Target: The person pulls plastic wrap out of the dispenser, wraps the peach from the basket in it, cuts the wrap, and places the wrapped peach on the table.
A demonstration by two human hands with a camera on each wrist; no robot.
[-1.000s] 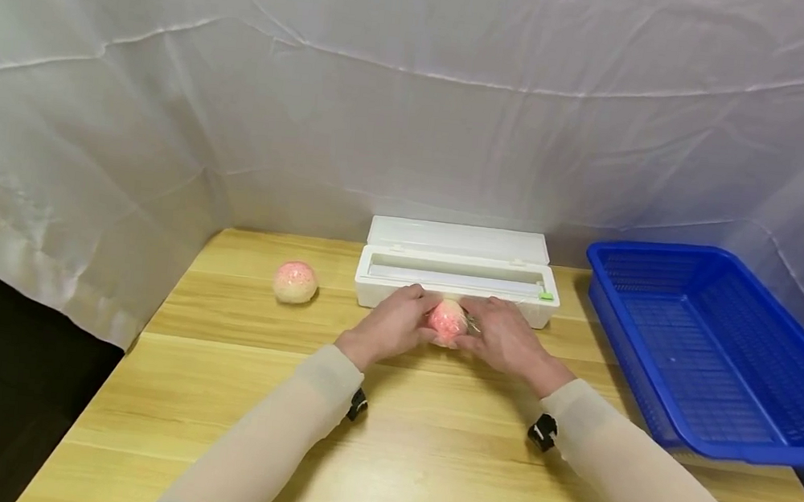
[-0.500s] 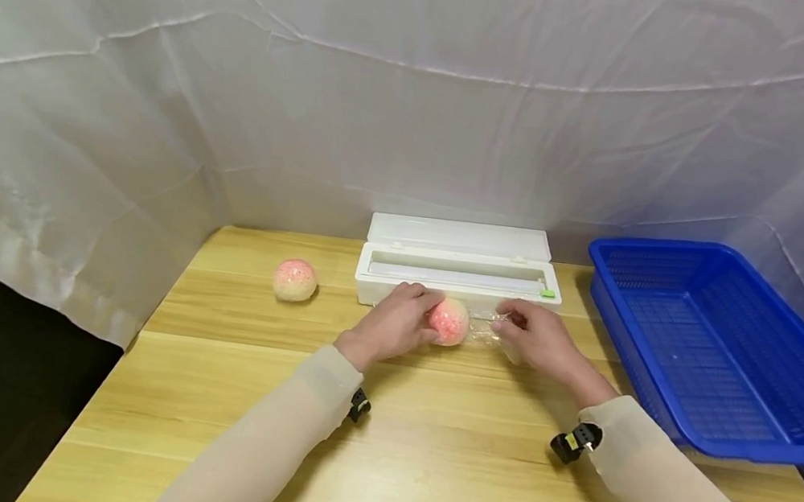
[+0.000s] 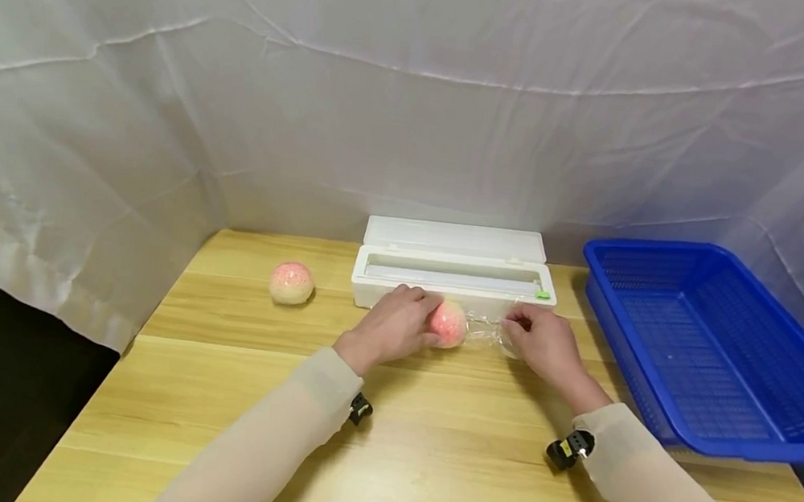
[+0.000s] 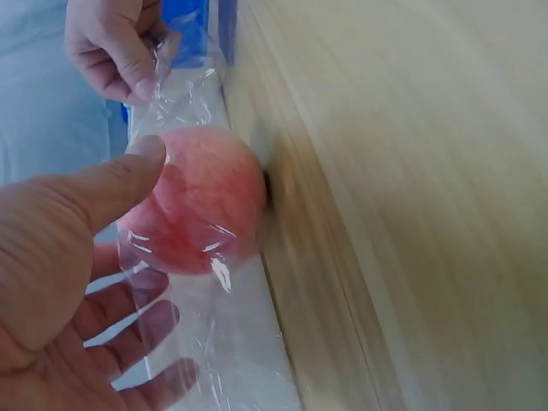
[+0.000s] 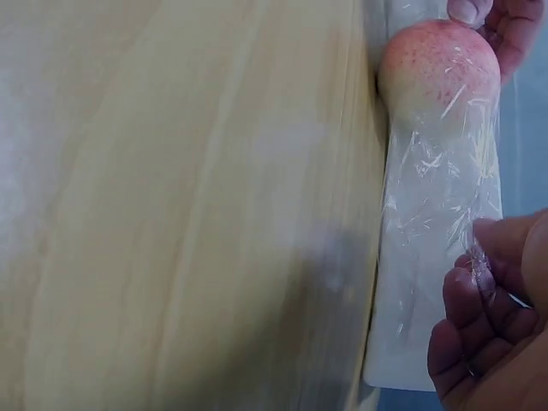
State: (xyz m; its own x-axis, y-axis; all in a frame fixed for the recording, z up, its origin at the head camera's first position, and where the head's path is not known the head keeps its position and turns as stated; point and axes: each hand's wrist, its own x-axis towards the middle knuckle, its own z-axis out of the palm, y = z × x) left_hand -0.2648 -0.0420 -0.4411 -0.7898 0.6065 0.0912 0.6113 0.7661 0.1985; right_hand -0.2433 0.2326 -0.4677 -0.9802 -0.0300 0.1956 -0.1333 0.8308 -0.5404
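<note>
My left hand (image 3: 393, 323) holds a pink-and-cream peach (image 3: 448, 325) on the table, against the front of a white cling film dispenser (image 3: 452, 291). In the left wrist view the thumb lies on the peach, and clear film covers the fruit and the spread fingers behind it. To the right of the peach, my right hand (image 3: 549, 346) pinches the crumpled cling film (image 5: 432, 193) between thumb and fingers. The film stretches from the peach to that hand. The dispenser's lid (image 3: 456, 238) stands raised, and a green slider (image 3: 542, 295) sits at its right end.
Left of the dispenser another peach (image 3: 291, 283) lies on the wooden table (image 3: 425, 463). A large blue plastic basket (image 3: 625, 345) stands along the right side. Pale cloth (image 3: 413, 139) hangs behind the table.
My right hand has left the side of the peach and moved right, drawing the film out. The left hand has stayed on the peach. Little differs over the last half second.
</note>
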